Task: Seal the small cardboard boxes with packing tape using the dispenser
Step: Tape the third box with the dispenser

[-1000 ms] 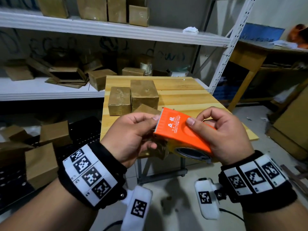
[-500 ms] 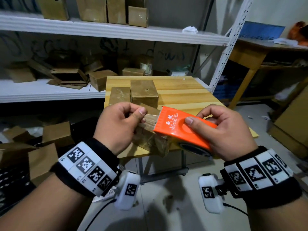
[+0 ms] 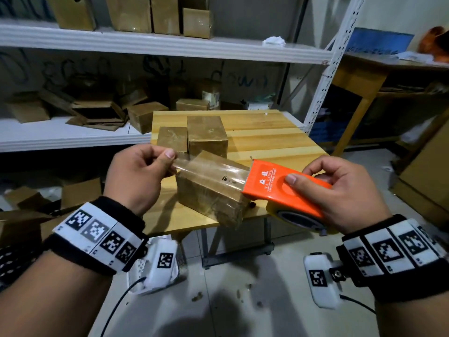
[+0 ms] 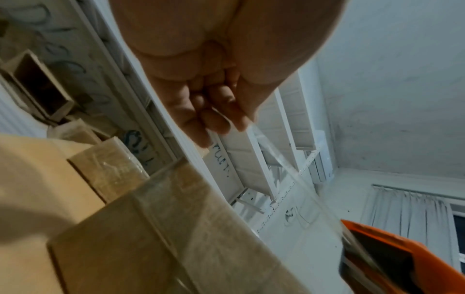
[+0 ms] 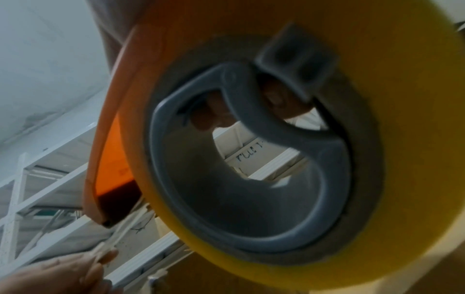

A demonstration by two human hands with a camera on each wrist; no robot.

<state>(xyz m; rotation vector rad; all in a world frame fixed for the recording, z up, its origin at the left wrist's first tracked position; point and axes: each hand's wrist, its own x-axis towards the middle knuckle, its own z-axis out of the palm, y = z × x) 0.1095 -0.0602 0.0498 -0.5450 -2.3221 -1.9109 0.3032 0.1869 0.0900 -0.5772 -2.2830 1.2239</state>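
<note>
left hand (image 3: 136, 176) pinching, right hand (image 3: 345, 190) gripping

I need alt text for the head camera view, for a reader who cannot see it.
A left hand pinches the free end of clear packing tape, stretched from an orange plastic tape dispenser gripped by the right hand. Beneath the tape, a small brown cardboard box sits on a wooden table.

White print is read on the orange tape dispenser (image 3: 281, 188): two Chinese characters above "YA LONG"; a smaller line beneath is too small to be made out. Blue handwriting on the shelf wall (image 3: 238, 80) is noted, illegible.
</note>
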